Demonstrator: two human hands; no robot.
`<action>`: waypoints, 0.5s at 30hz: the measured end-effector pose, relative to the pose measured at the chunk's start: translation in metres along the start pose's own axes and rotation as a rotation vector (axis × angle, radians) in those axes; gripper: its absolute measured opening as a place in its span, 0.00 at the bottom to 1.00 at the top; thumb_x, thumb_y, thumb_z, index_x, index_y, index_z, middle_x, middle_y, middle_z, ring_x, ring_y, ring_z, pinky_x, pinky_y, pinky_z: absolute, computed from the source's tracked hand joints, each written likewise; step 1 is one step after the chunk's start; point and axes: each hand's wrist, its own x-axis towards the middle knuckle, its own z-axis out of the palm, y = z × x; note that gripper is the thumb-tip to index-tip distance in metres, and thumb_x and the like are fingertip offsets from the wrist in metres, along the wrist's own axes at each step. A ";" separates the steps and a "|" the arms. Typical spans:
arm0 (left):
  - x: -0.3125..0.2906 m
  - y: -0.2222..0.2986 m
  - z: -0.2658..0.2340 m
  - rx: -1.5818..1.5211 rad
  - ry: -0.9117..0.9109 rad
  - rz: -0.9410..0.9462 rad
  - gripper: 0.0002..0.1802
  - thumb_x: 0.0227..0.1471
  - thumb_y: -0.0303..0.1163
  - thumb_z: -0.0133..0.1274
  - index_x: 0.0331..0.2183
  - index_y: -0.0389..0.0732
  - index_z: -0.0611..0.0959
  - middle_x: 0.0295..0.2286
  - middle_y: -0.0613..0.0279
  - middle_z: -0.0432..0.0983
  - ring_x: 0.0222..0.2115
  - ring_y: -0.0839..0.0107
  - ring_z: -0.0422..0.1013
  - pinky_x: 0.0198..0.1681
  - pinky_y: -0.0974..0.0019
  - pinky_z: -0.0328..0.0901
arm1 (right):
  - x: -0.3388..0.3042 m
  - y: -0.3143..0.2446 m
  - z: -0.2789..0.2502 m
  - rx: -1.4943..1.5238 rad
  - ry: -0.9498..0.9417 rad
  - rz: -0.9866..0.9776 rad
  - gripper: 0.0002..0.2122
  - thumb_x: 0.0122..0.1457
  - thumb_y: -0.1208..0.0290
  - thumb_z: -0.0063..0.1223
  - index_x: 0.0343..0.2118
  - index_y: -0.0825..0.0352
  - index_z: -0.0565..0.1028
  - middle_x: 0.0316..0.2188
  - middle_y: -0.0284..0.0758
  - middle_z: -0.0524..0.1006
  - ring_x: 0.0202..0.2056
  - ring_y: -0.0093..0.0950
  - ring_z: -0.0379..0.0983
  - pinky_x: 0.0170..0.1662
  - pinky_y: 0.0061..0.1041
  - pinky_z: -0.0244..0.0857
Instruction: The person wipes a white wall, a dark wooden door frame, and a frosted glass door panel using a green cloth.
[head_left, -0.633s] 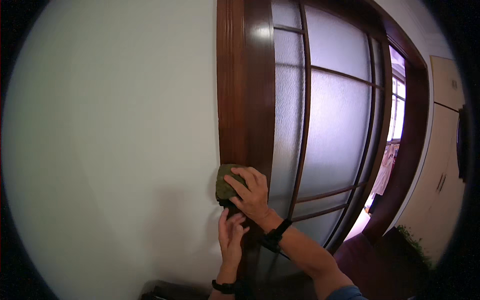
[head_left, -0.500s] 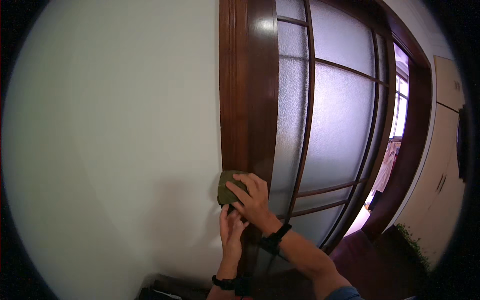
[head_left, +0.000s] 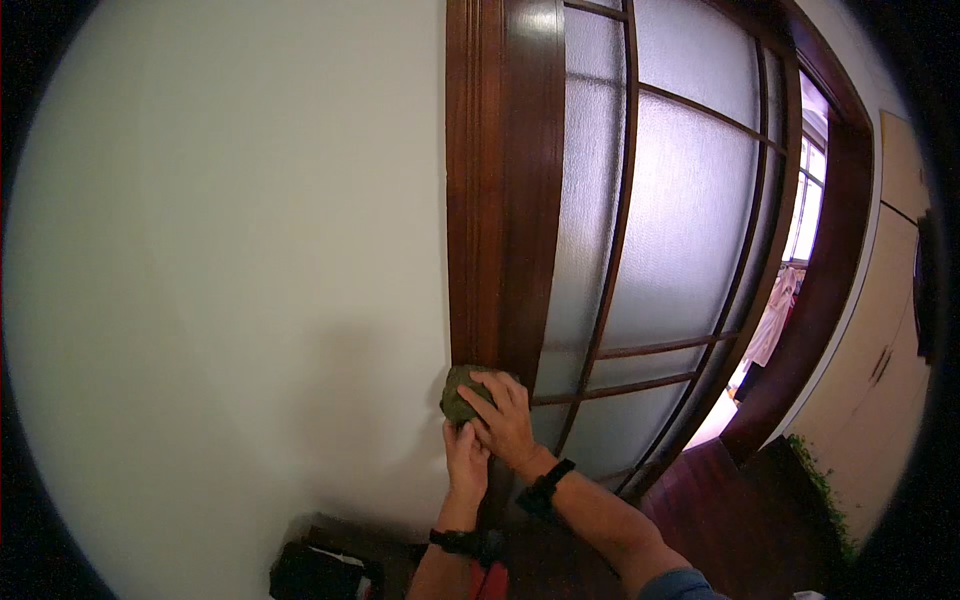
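Fingers of your right hand (head_left: 505, 415) are closed over a wadded green cloth (head_left: 460, 392), pressing it against the foot of the dark wooden door frame (head_left: 500, 200) where it meets the white wall (head_left: 230, 280), while your left hand (head_left: 465, 458) sits just beneath, fingers up against the cloth. Press unevenly and the wad could slide off the wood and smear the wall. Drift right and your knuckles could knock the frosted glass panes (head_left: 680, 200).
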 end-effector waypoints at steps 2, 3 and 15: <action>-0.001 0.000 -0.003 -0.015 -0.045 0.007 0.35 0.67 0.40 0.54 0.68 0.49 0.58 0.62 0.60 0.62 0.64 0.61 0.60 0.67 0.50 0.57 | -0.004 0.000 -0.001 0.036 -0.025 0.011 0.26 0.50 0.74 0.67 0.56 0.61 0.79 0.61 0.41 0.72 0.59 0.46 0.66 0.61 0.46 0.61; 0.001 0.005 0.003 -0.031 -0.073 0.015 0.37 0.66 0.39 0.55 0.69 0.48 0.57 0.63 0.59 0.62 0.65 0.60 0.59 0.68 0.50 0.56 | -0.003 0.000 -0.002 0.068 -0.046 0.017 0.26 0.52 0.75 0.66 0.57 0.62 0.78 0.62 0.42 0.71 0.60 0.48 0.66 0.63 0.47 0.61; 0.043 0.089 0.077 0.341 -0.177 0.262 0.38 0.61 0.34 0.61 0.67 0.37 0.63 0.56 0.54 0.69 0.57 0.63 0.65 0.63 0.59 0.61 | 0.089 0.003 -0.043 0.220 0.124 0.103 0.31 0.51 0.86 0.62 0.61 0.64 0.73 0.62 0.46 0.70 0.62 0.49 0.67 0.65 0.43 0.63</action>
